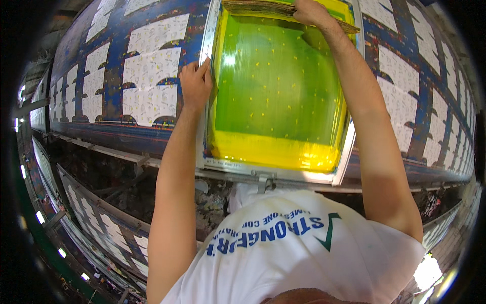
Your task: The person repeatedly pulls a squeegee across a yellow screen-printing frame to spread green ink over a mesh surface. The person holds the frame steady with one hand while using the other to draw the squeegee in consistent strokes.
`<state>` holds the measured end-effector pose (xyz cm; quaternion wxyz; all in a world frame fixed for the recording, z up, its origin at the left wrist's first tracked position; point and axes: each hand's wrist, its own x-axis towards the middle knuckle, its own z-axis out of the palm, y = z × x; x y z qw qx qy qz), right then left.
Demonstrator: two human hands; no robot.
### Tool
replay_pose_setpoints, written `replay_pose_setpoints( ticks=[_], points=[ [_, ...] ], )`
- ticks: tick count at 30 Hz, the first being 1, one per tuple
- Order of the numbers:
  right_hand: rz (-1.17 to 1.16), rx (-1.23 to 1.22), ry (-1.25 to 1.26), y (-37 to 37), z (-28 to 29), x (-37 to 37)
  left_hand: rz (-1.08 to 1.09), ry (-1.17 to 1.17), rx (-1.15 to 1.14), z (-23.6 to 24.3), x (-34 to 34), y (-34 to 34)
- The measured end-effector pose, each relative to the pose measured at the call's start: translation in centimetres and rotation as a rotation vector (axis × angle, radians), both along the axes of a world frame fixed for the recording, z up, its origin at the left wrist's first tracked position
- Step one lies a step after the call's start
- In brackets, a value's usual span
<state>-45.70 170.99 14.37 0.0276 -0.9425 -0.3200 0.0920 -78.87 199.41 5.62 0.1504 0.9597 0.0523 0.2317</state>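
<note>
A silk-screen printing frame (pixel 201 121) with pale metal sides lies in front of me, its green mesh (pixel 273 86) dotted with yellow. Yellow ink (pixel 273 147) pools in a band along the mesh's near end. My right hand (pixel 313 12) is closed on a long squeegee (pixel 263 8) with a worn, layered, ink-stained edge, lying across the far end of the screen. At the left side of the frame, my left hand (pixel 196 83) grips the metal edge, index finger stretched along it and the other fingers curled. The fingertips of the right hand are partly hidden behind the squeegee.
The long blue printing table (pixel 114 76) carries rows of white printed fabric pieces (pixel 152 61) on the left and more white pieces (pixel 400 76) on the right. A metal clamp (pixel 263 181) sits at the frame's near edge. Another table (pixel 101 213) with white pieces stands behind, lower left.
</note>
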Motion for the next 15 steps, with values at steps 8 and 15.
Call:
replay_pose_setpoints(
  ticks=[8, 15],
  points=[
    [-0.035, -0.033, 0.069, -3.6, 1.5, -22.0, 0.020, -0.066, 0.019, -1.7, 0.5, 0.6],
    [-0.129, 0.024, 0.090, -6.2, 1.0, -42.6, 0.010, -0.056, -0.028, -2.6, 0.8, 0.9]
  ],
)
